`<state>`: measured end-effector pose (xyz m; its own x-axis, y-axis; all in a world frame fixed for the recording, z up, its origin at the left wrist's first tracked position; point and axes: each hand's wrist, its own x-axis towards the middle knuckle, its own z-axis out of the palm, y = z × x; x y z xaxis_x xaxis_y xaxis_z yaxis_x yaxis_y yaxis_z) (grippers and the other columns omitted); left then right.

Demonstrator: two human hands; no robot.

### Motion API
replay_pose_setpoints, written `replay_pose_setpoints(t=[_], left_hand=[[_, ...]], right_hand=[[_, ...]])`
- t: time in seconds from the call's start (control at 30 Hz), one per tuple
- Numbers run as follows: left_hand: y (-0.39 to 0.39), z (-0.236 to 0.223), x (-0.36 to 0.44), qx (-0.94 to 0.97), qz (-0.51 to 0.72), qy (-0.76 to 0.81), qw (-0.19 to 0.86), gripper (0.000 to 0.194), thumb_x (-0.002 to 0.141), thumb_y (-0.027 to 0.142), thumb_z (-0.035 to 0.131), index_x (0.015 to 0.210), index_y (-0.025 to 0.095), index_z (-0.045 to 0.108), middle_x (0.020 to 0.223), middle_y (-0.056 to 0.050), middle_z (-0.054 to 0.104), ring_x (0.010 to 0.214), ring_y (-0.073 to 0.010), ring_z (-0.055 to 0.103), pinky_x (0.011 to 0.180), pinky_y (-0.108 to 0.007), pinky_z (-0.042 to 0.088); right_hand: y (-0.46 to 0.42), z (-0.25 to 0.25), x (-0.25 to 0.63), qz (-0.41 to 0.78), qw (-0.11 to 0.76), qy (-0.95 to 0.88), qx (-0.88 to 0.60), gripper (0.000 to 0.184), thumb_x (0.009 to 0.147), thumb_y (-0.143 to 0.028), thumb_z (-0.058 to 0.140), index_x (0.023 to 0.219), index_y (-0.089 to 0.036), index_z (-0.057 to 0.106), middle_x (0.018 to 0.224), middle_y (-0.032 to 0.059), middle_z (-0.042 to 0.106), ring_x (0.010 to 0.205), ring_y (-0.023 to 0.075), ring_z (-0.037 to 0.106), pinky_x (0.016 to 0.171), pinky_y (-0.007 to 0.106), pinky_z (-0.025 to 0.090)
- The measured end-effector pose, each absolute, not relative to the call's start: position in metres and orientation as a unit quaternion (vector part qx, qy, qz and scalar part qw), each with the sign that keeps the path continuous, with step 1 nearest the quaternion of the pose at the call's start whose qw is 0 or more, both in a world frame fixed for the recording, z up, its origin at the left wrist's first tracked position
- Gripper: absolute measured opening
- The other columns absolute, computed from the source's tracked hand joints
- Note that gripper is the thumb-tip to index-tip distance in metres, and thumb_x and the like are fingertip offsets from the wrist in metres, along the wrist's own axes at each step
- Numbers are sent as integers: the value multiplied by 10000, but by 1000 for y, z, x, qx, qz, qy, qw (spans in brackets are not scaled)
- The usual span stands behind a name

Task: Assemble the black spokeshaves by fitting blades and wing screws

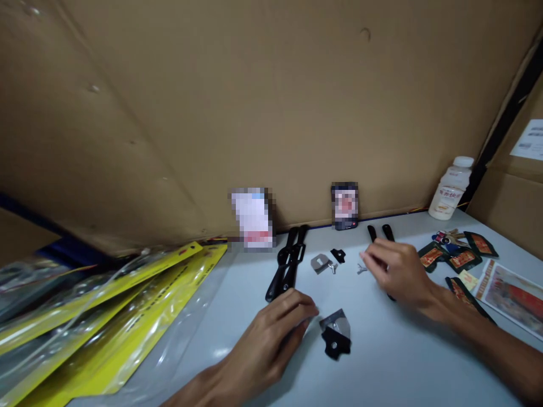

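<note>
My left hand [278, 333] hovers low over the grey table, fingers loosely bent and nothing visible in them. Just beyond its knuckles lie black tool handles [291, 257], side by side. Right of its fingertips sits a grey metal blade [341, 322] with a black notched plate [336, 343] on top. My right hand [396, 268] is over a second pair of black handles [387, 232], hiding their middle. Its bent fingers are close to a small wing screw [361, 269]. Between the hands are another blade [320, 263], a wing screw [333, 268] and a small black plate [338, 255].
Yellow-edged clear plastic packages [169, 299] cover the left side. Two blurred screens, one phone-like [345, 206], lean against the cardboard wall [271, 102]. A white bottle [452, 189], keys [449, 238], dark packets [462, 260] and a printed card [515, 297] are on the right.
</note>
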<state>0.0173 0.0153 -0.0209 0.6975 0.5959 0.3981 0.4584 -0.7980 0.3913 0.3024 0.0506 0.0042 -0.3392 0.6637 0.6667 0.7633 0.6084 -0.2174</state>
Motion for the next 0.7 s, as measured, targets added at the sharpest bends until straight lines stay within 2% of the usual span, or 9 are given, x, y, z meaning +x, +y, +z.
replay_pose_setpoints(t=[0.07, 0.2, 0.3, 0.43, 0.6, 0.7], left_hand=[[15, -22, 15, 909, 256, 296, 141, 304, 1010, 97, 449, 1198, 221, 652, 1134, -89, 715, 994, -224, 685, 889, -391, 598], [14, -22, 12, 927, 218, 280, 122, 340, 993, 92, 478, 1270, 207, 636, 1207, -91, 717, 1055, -266, 671, 925, -447, 587], [14, -23, 11, 933, 213, 271, 100, 367, 957, 71, 489, 1276, 187, 629, 1219, -100, 719, 1064, -286, 665, 932, -466, 585], [13, -26, 10, 929, 231, 271, 100, 447, 939, 67, 491, 1339, 225, 614, 1217, -83, 729, 1047, -267, 678, 933, -439, 591], [19, -45, 7, 928, 268, 253, 59, 601, 930, 110, 481, 1506, 279, 491, 1240, -85, 743, 1057, -275, 702, 894, -431, 616], [23, -49, 5, 924, 305, 229, -10, 587, 969, 139, 396, 1539, 269, 457, 1177, -85, 769, 1027, -277, 722, 836, -428, 626]], right_hand=[[30, 0, 286, -43, 346, -857, -380, 304, 1042, -219, 468, 831, -167, 680, 789, 43, 653, 697, 158, 579, 643, 292, 395], [-6, -6, 263, 22, 282, -912, -298, 142, 979, -177, 547, 990, -167, 688, 913, 67, 662, 832, 200, 595, 679, 311, 433], [-14, -10, 257, 24, 264, -922, -281, 175, 929, -161, 605, 1086, -168, 682, 1010, 85, 675, 899, 217, 597, 737, 323, 472], [-9, -16, 256, -4, 260, -922, -287, 154, 910, -178, 619, 1056, -174, 667, 1036, 96, 672, 895, 221, 588, 778, 343, 486], [-8, -45, 248, -82, 261, -925, -265, 61, 926, -240, 639, 972, -199, 645, 956, 73, 677, 825, 209, 594, 690, 325, 474], [-10, -77, 237, -38, 269, -893, -359, 39, 908, -219, 651, 937, -200, 632, 828, 40, 657, 738, 188, 602, 668, 303, 500]])
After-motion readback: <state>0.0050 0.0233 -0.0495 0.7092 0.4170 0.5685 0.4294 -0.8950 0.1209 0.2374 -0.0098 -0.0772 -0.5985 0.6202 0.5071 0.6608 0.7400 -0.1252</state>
